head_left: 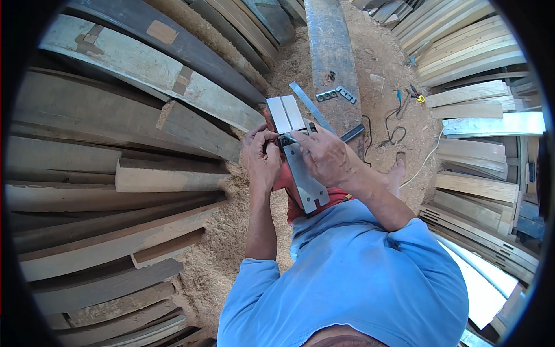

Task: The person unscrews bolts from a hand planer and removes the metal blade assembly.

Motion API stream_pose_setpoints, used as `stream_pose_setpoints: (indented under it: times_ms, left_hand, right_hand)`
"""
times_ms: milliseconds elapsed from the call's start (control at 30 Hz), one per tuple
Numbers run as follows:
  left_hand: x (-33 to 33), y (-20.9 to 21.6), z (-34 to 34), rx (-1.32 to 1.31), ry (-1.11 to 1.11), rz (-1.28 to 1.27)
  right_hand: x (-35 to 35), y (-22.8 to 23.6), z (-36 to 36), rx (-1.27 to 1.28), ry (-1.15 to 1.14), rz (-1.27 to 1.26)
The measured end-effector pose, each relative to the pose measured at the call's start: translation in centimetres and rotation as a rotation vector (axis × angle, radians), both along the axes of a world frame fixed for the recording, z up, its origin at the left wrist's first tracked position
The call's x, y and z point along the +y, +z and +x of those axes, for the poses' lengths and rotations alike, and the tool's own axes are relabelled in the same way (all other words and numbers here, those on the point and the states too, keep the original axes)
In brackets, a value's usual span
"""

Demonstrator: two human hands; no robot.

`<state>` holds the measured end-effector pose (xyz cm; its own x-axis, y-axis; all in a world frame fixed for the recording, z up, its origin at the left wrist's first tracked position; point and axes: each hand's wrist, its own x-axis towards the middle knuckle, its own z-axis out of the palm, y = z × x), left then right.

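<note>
Planer sole-up between our left fingers, curled at its side, and right fingers, bunched narrow over its middle; whether either grips, we cannot tell. Square just beyond fingers, worktop farther; planks left.

Looks steeply down from the head over the light-blue cloth shirt, facing ahead toward the top edge. Sits fairly near the bare left hand and bare right hand, keeping both close to mid-frame. Spans long grey-brown wooden boards at left through pale wooden planks at right, curving both in wide fisheye.
</note>
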<state>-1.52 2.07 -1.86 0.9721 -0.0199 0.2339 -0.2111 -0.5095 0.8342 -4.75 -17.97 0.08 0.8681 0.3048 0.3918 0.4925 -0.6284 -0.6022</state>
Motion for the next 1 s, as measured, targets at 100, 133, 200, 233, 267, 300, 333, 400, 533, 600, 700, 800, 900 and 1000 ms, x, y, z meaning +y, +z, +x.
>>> stream_pose_setpoints:
  times_ms: [100,133,200,233,267,300,333,400,533,600,700,800,900,1000]
  left_hand:
    - [-0.1,-0.2,-0.1,-0.004,0.010,0.000]
    - [-0.1,-0.1,-0.1,-0.007,0.016,0.008]
    - [0.1,-0.3,0.1,-0.016,0.002,0.010]
    - [0.2,-0.3,0.2,-0.020,-0.003,0.014]
    - [0.2,-0.4,0.2,-0.019,-0.006,0.004]
    - [0.2,-0.4,0.2,-0.017,-0.010,-0.006]
    - [0.1,-0.5,0.2,-0.012,-0.015,-0.017]
    - [-0.1,-0.5,0.1,-0.003,-0.002,-0.019]
    - [0.5,-0.4,0.2,-0.014,-0.022,0.044]
    - [-0.2,-0.2,0.5,0.124,0.031,0.080]
    - [-0.1,-0.2,1.1,0.289,-0.022,0.114]
    - [-0.4,0.5,1.5,0.380,-0.070,0.047]
    - [-0.2,0.5,1.5,0.396,-0.074,0.036]
    - [0.0,0.3,1.6,0.412,-0.070,0.007]
  right_hand:
    - [-0.2,0.2,-0.1,0.026,-0.020,0.033]
    - [-0.1,0.5,-0.1,0.019,-0.024,0.045]
    - [0.1,0.1,0.0,0.017,-0.005,0.047]
    - [0.2,-0.1,0.1,0.016,0.005,0.050]
    - [0.2,-0.1,0.2,-0.009,0.001,0.053]
    - [0.0,-0.1,0.3,-0.034,-0.003,0.056]
    - [-0.3,-0.2,0.3,-0.055,-0.009,0.057]
    - [-1.0,-0.2,0.3,-0.065,-0.077,0.133]
    - [-3.6,0.4,-0.4,0.114,-0.194,0.048]
    - [-4.5,-0.4,-0.8,0.136,-0.211,0.009]
    - [-4.4,-0.1,-1.3,0.187,-0.189,0.010]
    - [-4.0,0.1,-1.3,0.138,-0.156,0.037]
    - [-3.8,-0.7,-1.1,0.132,-0.170,0.071]
    - [-3.3,-0.6,-0.8,0.075,-0.166,0.107]
